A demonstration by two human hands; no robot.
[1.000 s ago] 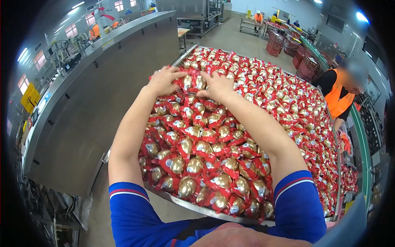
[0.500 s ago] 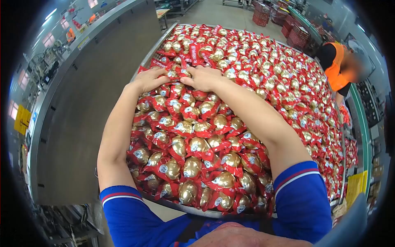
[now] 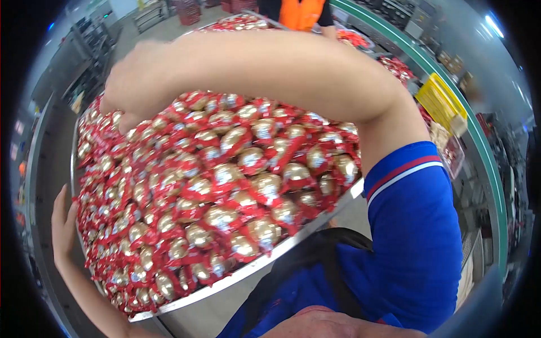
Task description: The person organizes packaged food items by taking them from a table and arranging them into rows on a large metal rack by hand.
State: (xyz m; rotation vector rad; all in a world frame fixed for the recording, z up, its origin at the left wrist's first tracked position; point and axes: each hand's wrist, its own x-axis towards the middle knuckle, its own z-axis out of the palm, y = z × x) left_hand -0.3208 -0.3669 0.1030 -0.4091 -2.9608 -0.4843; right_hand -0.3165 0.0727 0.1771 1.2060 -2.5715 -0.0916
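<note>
Spread before me is a thick layer of gold, round packets [image 3: 226, 173] with red wrapper ends, in a metal-rimmed tray [image 3: 248, 269]. My left hand [image 3: 63, 222] is at the tray's left edge, its fingers stretched upward and the thumb apart, with nothing seen in it. Raised across the far part of the tray, my right arm ends in my right hand [image 3: 138, 84] over the packets at the far left. Motion blurs that hand, and its fingers point down, partly hidden behind it. Whether they hold a packet cannot be made out.
A person in an orange vest [image 3: 301, 12] stands beyond the tray. To the right are a yellow crate [image 3: 441, 104] and a long green-edged counter [image 3: 490, 169]. A dark metal panel [image 3: 42, 169] runs along the left, and red crates [image 3: 187, 11] stand far back.
My view has swung to the right. Both hands were together on packets near the far left; now they are apart, the left by the tray's edge and the right lifted across.
</note>
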